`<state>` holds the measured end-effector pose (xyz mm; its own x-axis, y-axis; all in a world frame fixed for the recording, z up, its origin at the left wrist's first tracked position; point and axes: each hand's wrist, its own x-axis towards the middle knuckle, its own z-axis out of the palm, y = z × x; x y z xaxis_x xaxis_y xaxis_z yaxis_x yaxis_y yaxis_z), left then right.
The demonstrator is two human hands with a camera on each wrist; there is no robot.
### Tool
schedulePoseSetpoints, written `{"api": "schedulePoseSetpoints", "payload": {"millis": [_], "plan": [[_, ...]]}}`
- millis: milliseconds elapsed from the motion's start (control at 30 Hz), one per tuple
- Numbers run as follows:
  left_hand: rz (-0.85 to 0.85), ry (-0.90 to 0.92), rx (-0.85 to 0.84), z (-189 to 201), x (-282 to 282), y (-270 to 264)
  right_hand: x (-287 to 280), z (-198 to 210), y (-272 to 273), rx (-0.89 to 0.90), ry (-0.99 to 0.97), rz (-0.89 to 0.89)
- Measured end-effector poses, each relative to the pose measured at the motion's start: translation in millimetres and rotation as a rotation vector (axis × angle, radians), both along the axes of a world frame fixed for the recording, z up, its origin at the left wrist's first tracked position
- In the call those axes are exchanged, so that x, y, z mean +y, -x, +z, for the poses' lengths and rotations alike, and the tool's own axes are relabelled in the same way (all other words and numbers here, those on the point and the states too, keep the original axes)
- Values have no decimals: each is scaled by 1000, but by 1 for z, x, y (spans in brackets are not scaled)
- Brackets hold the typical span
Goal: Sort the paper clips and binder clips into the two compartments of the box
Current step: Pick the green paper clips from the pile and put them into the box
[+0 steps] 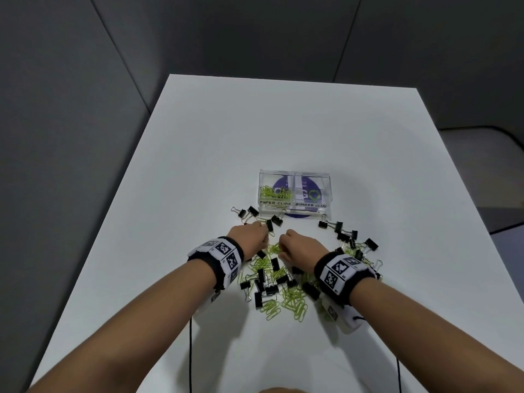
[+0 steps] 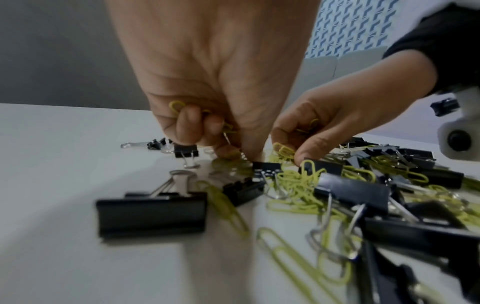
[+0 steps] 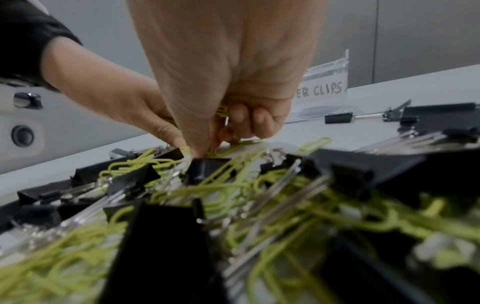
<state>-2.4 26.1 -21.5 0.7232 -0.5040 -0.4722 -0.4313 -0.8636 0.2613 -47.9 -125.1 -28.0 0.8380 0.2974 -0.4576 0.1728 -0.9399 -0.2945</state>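
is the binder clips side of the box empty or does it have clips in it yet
Empty. The binder clips compartment shows only the printed disc beneath the clear box; the black binder clips lie out on the table.

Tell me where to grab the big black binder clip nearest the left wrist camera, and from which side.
Probably take the black binder clip by its folded body, pinching across the two flat faces from above. It lies apart from the tangle on the table, and its wire handles, pointing away towards the hands, look thin and likely to swing.
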Motion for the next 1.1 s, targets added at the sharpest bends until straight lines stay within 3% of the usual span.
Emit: {"api": "schedulePoseSetpoints", "payload": {"millis": [167,367,600,767,967,1100], "plan": [[37,71,-50,5,15,-4,-7,5,2,-13,-95,-12],[-1,96,-33,4,33,-8,-20,11,2,45,-247,-181],[119,111,9,4,39,-11,-24,13,-7,65,-311,-309],[103,104,74,6,31,-14,-14,14,-12,64,-287,-251],[48,86,98,7,21,-17,12,7,-15,-23,-59,60],[4,33,97,5,21,-16,16,2,-17,-37,-24,49]]}}
